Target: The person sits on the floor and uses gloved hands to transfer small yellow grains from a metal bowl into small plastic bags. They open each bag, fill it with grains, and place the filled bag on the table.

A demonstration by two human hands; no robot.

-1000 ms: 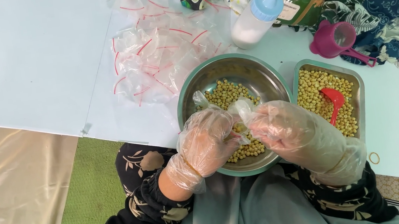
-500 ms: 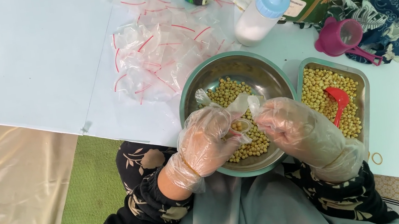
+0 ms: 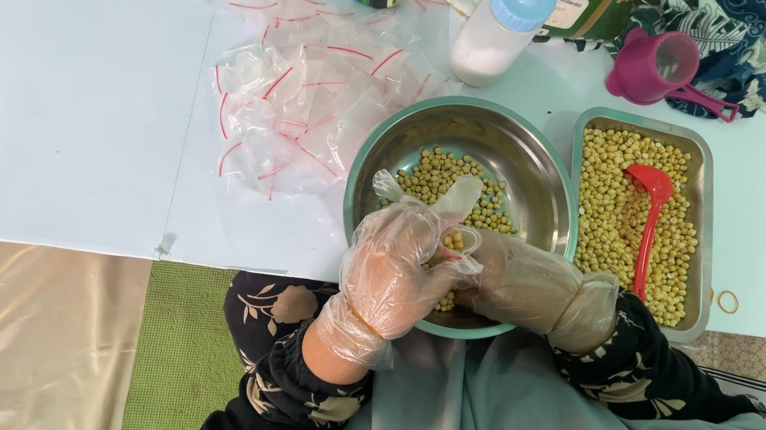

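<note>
Both gloved hands had sunk lower into the round steel bowl (image 3: 494,143): left hand (image 3: 398,268) and right hand (image 3: 512,279) pinched a small clear bag (image 3: 446,197) over beans, crowded by a bean tray (image 3: 694,199) and red spoon (image 3: 649,221).

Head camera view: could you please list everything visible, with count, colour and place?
round metal bowl: one, silver, table edge, holding yellow beans
beans: many, yellow, in the bowl
rectangular metal tray: one, silver, right of the bowl, full of yellow beans
scoop: one, red, lying on the tray's beans
small zip bags: a pile, clear with red strips, beyond the bowl
squeeze bottle: one, white with blue cap, behind the bowl
cup: one, magenta, with a handle, behind the tray
rubber band: one, yellow, on the table by the tray
table: one, pale blue
left hand: clear glove, over the bowl, pinching a small clear bag
right hand: clear glove, over the bowl, meeting the left hand
</note>
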